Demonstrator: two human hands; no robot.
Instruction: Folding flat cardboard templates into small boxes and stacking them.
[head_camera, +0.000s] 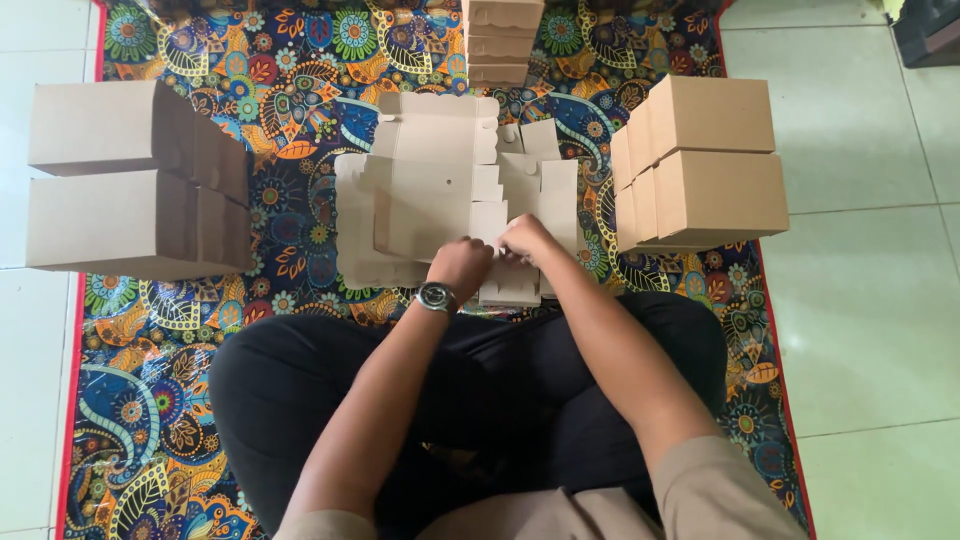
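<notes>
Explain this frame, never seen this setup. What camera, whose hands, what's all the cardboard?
One camera, worn on a person's head, looks down at their own bare hands. They sit cross-legged on a patterned mat laid on a tiled floor. The left hand, with a wristwatch, and the right hand both grip the near edge of a flat, unfolded cardboard box blank on a pile of such blanks. Finished closed boxes stand stacked to the left and right. More flat blanks lie at the top edge.
</notes>
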